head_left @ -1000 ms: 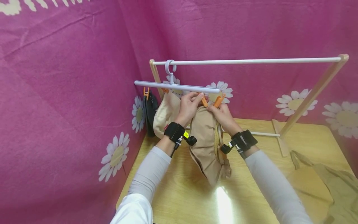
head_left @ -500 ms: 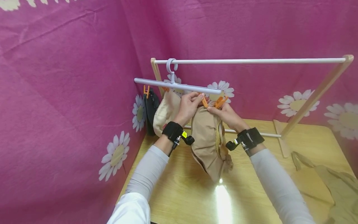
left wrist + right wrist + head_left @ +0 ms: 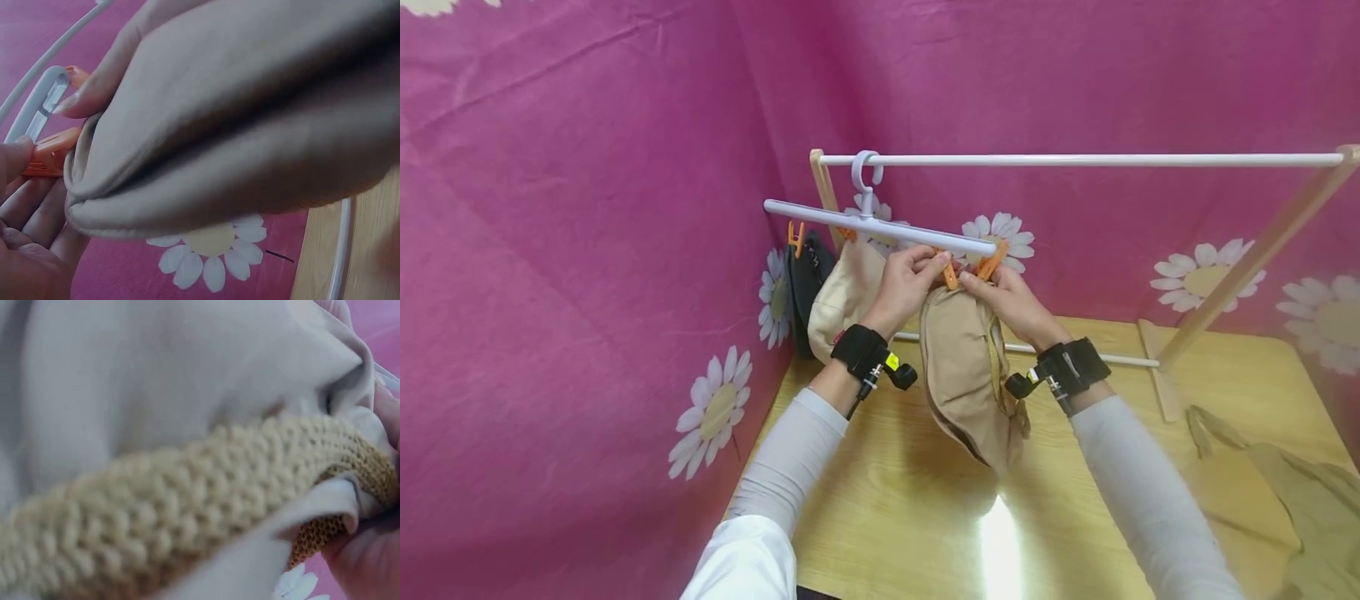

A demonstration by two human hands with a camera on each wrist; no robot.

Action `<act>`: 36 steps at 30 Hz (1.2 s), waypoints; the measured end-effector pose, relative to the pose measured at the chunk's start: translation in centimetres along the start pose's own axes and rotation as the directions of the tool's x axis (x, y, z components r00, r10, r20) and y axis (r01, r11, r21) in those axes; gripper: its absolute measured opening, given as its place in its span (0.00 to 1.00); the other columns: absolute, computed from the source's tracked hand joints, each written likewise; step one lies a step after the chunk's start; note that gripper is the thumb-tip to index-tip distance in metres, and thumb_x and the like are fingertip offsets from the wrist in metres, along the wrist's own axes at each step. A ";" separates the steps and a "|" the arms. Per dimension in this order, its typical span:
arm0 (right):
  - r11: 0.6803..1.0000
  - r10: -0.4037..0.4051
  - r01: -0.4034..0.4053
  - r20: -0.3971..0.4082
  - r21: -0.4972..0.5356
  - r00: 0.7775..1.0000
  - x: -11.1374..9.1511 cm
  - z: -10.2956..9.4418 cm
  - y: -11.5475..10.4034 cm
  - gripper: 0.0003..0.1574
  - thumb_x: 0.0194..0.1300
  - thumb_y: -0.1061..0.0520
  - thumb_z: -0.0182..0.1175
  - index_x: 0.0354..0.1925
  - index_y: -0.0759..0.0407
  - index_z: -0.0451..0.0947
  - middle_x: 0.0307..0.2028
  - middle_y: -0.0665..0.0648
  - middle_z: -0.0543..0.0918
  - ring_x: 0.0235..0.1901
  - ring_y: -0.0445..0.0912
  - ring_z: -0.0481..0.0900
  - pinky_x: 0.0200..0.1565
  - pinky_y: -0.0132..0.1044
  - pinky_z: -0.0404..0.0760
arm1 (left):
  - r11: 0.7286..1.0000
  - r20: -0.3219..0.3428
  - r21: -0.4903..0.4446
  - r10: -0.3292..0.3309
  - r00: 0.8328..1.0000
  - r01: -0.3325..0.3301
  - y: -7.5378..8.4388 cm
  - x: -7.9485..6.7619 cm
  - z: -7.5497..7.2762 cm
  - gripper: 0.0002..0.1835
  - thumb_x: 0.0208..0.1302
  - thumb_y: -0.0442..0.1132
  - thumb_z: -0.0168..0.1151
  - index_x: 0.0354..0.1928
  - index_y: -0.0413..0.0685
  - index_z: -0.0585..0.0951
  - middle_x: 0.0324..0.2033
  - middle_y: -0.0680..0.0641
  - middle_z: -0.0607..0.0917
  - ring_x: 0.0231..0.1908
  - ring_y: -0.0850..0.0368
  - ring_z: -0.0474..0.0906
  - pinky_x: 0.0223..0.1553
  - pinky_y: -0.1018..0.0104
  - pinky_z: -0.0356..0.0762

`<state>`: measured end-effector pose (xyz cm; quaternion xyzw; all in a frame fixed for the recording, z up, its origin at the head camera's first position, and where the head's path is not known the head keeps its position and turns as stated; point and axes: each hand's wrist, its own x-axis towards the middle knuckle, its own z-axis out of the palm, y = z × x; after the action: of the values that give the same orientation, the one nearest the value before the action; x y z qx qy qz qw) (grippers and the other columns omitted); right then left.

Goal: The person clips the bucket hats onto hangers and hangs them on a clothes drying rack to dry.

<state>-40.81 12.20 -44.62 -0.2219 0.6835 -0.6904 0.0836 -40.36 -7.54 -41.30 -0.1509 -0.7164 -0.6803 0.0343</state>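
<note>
In the head view, a tan cloth item hangs below the right end of a pale lilac hanger. Its knitted yellowish trim fills much of the right wrist view. My left hand pinches an orange clothespin at the cloth's top edge; its thumb lies on the clothespin in the left wrist view. My right hand grips the cloth's upper edge just to the right. A second orange clothespin stands at that hand's fingertips, overlapping the hanger's end.
The hanger hooks onto a white rail on wooden legs. A cream cloth item and a dark one hang at left from orange clothespins. An olive-brown cloth item lies on the wooden table at right.
The second clothespin has tilted and come nearer the hanger's right end. The tan cloth has risen slightly and swung right. Both hands keep hold, and the head view has shifted a little.
</note>
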 end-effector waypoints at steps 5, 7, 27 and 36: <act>0.998 0.009 -0.005 0.049 -0.069 0.999 0.2 -0.3 -0.5 0.22 0.83 0.54 0.52 0.66 0.67 0.71 0.54 0.53 0.83 0.52 0.40 0.79 0.55 0.30 0.77 | 0.997 0.015 0.081 0.008 1.000 -0.009 0.0 0.0 0.0 0.12 0.76 0.39 0.64 0.46 0.35 0.86 0.40 0.38 0.92 0.36 0.66 0.84 0.41 0.72 0.80; 0.995 0.015 -0.007 0.075 -0.100 0.997 0.1 -0.5 -0.4 0.24 0.84 0.54 0.52 0.68 0.67 0.71 0.58 0.55 0.82 0.54 0.40 0.78 0.57 0.30 0.75 | 0.993 0.015 0.120 0.002 1.000 -0.004 -0.1 -0.1 0.0 0.12 0.76 0.40 0.65 0.46 0.37 0.87 0.40 0.40 0.92 0.35 0.66 0.83 0.39 0.73 0.77; 0.978 -0.037 0.034 -0.012 -0.204 0.999 -0.8 0.2 -1.3 0.20 0.82 0.54 0.55 0.62 0.67 0.75 0.55 0.60 0.82 0.54 0.43 0.79 0.58 0.31 0.75 | 0.998 0.002 0.045 -0.038 0.999 0.038 -0.2 -0.2 -0.1 0.13 0.76 0.42 0.65 0.51 0.38 0.85 0.45 0.41 0.92 0.45 0.59 0.87 0.47 0.68 0.83; 0.989 0.026 -0.032 -0.048 -0.144 0.999 -1.3 0.1 -0.6 0.27 0.84 0.47 0.51 0.65 0.66 0.71 0.56 0.61 0.78 0.55 0.45 0.76 0.59 0.33 0.73 | 0.998 -0.013 0.004 -0.067 0.998 0.067 -0.2 -0.7 0.1 0.14 0.75 0.43 0.66 0.51 0.39 0.84 0.43 0.42 0.91 0.41 0.59 0.86 0.48 0.65 0.85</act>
<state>-39.48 12.72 -44.31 -0.2014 0.7367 -0.6426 0.0616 -39.75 -7.59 -41.66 -0.1224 -0.7223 -0.6804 0.0166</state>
